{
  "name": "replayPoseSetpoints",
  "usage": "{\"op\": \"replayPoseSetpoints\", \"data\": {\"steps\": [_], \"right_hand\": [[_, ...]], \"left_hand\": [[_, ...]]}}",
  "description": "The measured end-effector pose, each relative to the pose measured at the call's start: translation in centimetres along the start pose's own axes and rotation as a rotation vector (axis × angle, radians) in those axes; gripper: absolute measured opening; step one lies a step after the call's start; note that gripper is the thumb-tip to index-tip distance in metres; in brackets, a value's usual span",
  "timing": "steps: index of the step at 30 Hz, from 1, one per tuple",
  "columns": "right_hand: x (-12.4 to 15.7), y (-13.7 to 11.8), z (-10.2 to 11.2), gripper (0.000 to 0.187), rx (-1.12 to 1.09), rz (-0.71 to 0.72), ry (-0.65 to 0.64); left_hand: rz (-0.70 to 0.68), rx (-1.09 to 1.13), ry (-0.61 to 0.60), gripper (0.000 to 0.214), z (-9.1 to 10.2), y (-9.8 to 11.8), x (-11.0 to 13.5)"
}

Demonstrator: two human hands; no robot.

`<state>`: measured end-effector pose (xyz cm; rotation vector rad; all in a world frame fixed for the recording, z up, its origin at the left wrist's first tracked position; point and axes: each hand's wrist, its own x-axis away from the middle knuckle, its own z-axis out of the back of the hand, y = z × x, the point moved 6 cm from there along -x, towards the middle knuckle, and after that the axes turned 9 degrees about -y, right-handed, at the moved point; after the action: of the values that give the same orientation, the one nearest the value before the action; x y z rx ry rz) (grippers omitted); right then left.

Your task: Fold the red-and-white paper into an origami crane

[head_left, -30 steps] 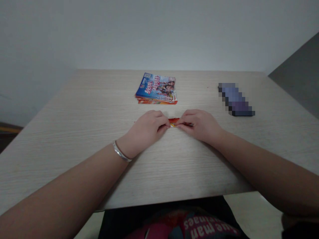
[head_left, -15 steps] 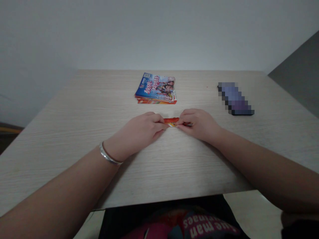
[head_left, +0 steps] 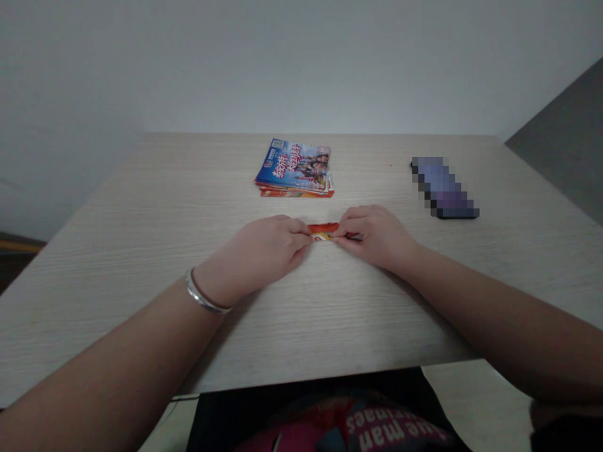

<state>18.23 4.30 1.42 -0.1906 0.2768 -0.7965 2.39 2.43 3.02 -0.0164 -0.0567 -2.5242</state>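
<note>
A narrow strip of folded printed paper (head_left: 323,229), orange-red with a white and yellow edge, lies on the table between my two hands. My left hand (head_left: 276,245) pinches its left end, fingers pressed together. At the right end, my right hand (head_left: 370,232) grips the paper between thumb and fingers. Both ends of the strip are hidden under my fingers. Just beyond my hands sits a stack of printed leaflets (head_left: 296,166), with a blue one on top and orange edges showing below.
A phone (head_left: 445,188) with a blurred-out screen lies at the right of the pale wooden table (head_left: 292,326). A wall (head_left: 301,63) rises behind the table's far edge. The near edge runs just in front of my lap.
My left hand has slid slightly left along the paper, so a little more of its white edge shows. My right hand has hardly moved.
</note>
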Motion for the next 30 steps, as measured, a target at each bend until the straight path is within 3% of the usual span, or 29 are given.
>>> {"op": "replayPoseSetpoints", "data": {"steps": [7,13,19,30], "right_hand": [[-0.4,-0.4,-0.1,0.017,0.024,0.002,0.006],[0.5,-0.7,0.3,0.018,0.172,-0.018,0.007],[0.9,-1.6,0.4,0.022,0.330,0.082,0.012],[1.1,-0.2,1.1,0.025,0.262,0.147,-0.020]], "left_hand": [[0.003,-0.147,-0.037,0.033,-0.8,0.7,-0.1],[0.010,-0.190,-0.020,0.033,-1.1,0.8,-0.1],[-0.025,-0.170,0.025,0.031,-1.1,1.0,-0.1],[0.007,-0.134,-0.013,0.032,-1.1,0.8,-0.2]]}}
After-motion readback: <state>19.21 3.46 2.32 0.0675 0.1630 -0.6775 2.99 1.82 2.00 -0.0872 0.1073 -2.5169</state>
